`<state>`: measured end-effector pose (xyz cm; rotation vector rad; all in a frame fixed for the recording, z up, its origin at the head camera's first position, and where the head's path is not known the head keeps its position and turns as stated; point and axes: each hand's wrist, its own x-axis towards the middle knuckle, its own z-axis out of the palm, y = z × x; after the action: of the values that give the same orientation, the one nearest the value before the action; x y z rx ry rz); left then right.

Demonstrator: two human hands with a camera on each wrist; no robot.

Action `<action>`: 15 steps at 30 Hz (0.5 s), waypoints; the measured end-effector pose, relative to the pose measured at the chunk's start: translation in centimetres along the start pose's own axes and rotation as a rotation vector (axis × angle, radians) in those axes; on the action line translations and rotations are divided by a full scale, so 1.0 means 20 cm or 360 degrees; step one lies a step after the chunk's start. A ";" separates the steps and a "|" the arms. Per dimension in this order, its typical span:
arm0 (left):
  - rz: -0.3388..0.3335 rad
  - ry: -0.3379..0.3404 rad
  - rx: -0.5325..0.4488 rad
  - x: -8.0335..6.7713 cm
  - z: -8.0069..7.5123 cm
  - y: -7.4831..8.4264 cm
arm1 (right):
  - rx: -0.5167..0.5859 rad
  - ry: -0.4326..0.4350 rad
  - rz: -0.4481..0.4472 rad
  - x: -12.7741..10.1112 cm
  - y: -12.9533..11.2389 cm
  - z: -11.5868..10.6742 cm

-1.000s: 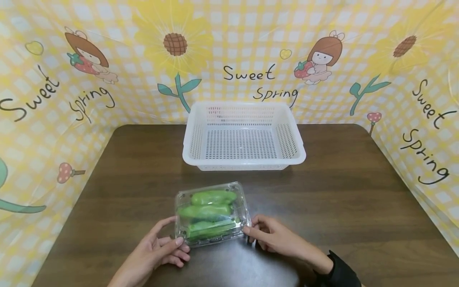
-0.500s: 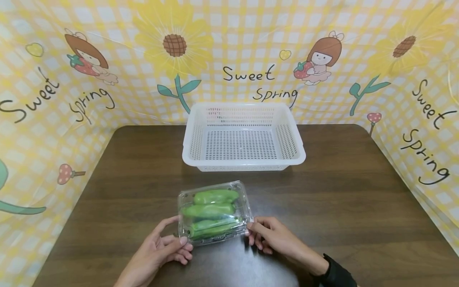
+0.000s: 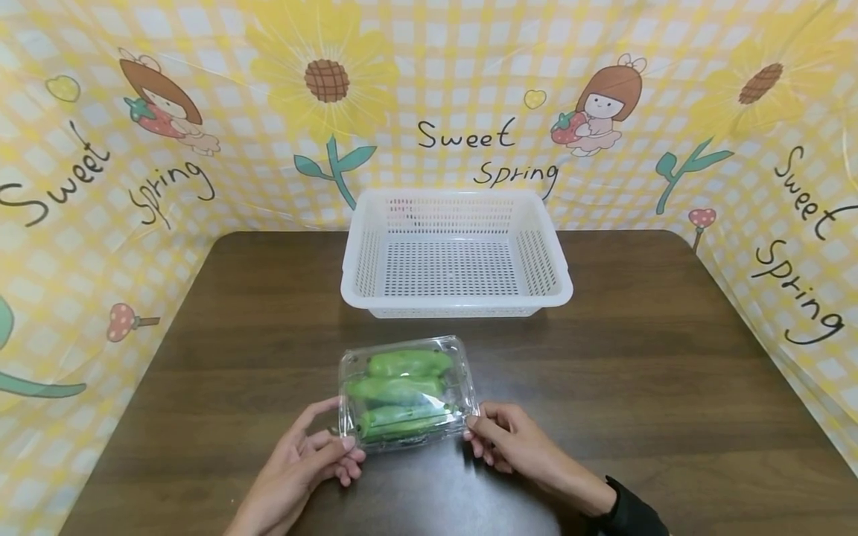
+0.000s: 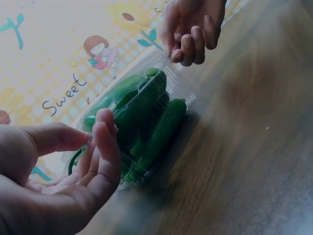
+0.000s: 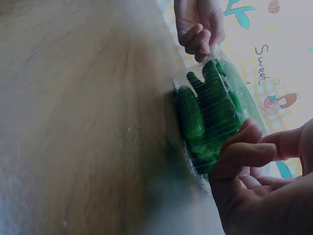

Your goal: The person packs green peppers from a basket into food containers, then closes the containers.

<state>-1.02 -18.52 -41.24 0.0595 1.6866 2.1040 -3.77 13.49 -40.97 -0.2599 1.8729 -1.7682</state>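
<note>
Both hands have nudged the clear clamshell of green peppers (image 3: 405,392) slightly rightward. Left hand (image 3: 315,461) and right hand (image 3: 512,443) pinch its near corners; the lid looks closed, and the white basket (image 3: 456,298) at upper centre holds nothing.

- A staged recording corner, not a lived-in room: a yellow checked backdrop (image 3: 201,45) wraps three sides of the dark wood tabletop (image 3: 637,372).
- The backdrop shows sunflowers, cartoon girls holding strawberries, and the words "Sweet Spring".
- A white perforated plastic basket (image 3: 456,257) suggests a kitchen-style setup.
</note>
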 end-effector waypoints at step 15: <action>-0.0090 -0.0080 0.0059 0.06 0.09 0.01 | -0.0070 -0.0097 -0.0045 -0.09 0.00 -0.11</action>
<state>-1.66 -16.53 -40.88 0.0746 1.6783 2.0137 -3.40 16.30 -40.43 -0.3542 1.8754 -1.7193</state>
